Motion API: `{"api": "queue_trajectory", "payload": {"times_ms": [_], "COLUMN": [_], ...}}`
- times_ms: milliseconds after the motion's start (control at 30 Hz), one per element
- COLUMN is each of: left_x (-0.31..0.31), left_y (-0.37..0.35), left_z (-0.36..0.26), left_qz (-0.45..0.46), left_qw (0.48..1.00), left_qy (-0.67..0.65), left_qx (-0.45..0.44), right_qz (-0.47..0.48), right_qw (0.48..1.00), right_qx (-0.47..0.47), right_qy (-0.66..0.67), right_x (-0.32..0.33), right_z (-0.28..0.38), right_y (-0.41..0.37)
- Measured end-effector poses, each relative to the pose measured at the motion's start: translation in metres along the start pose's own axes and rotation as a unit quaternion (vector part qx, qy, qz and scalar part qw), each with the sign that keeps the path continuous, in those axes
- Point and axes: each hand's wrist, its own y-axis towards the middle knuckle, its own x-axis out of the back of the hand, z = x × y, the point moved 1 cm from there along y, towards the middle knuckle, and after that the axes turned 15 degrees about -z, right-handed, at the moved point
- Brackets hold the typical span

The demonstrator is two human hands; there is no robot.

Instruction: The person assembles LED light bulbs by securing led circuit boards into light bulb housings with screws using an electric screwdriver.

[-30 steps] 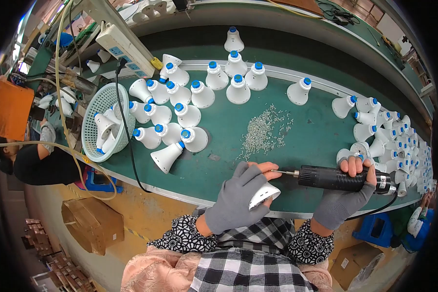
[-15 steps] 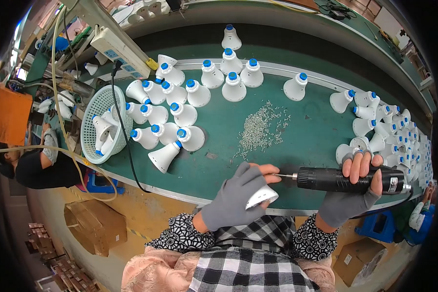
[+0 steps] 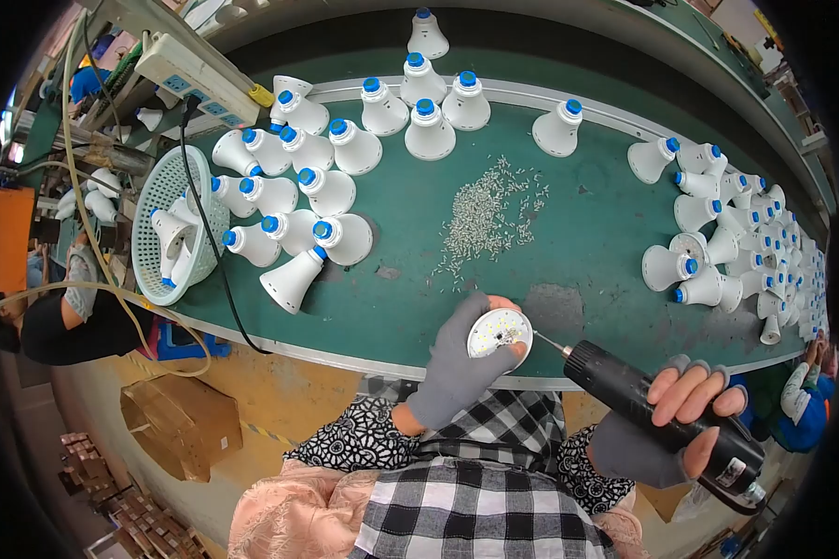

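My left hand [image 3: 457, 366], in a grey fingerless glove, is closed around a white bulb housing. Its round LED board [image 3: 500, 334], dotted with small yellow chips, faces up toward me. In my right hand [image 3: 671, 419], also gloved, is a black electric screwdriver [image 3: 625, 382], gripped around its body. The thin bit points up and left, its tip right at the board's right rim. Beyond the hands lies a loose pile of small screws [image 3: 489, 214] on the green tabletop.
White bulb housings with blue caps [image 3: 345, 238] stand at left, along the back and densely at right [image 3: 718, 224]. A pale green basket [image 3: 149, 256] holds more. A black cable [image 3: 210, 233] hangs over the front edge, below a power strip [image 3: 182, 74]. Another person [image 3: 75, 321] sits at left.
My left hand has turned the bulb so its LED board faces up. My right hand has lowered the screwdriver's rear, tilting it from level to slanting. The view has shifted slightly.
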Motion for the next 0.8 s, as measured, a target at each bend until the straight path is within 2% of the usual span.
{"api": "queue_trajectory", "payload": {"times_ms": [300,500,700,800], "left_x": [-0.004,-0.007,-0.008,-0.008], "left_y": [-0.002,-0.004,-0.004,-0.005], "left_z": [0.013,0.008,0.008,0.008], "left_qz": [-0.006,-0.015,-0.015,-0.014], "left_qw": [0.996,0.998,0.997,0.997], "left_qy": [0.067,0.049,0.055,0.063], "left_qx": [-0.055,-0.028,-0.044,-0.042], "right_qz": [0.008,0.014,-0.003,0.022], "right_qw": [0.999,0.998,0.999,0.998], "right_qx": [-0.025,-0.019,-0.027,-0.03], "right_qy": [-0.042,-0.058,-0.046,-0.056], "right_x": [-0.006,-0.007,-0.001,-0.01], "right_z": [-0.007,-0.008,-0.009,-0.01], "right_y": [-0.008,-0.008,-0.007,-0.005]}}
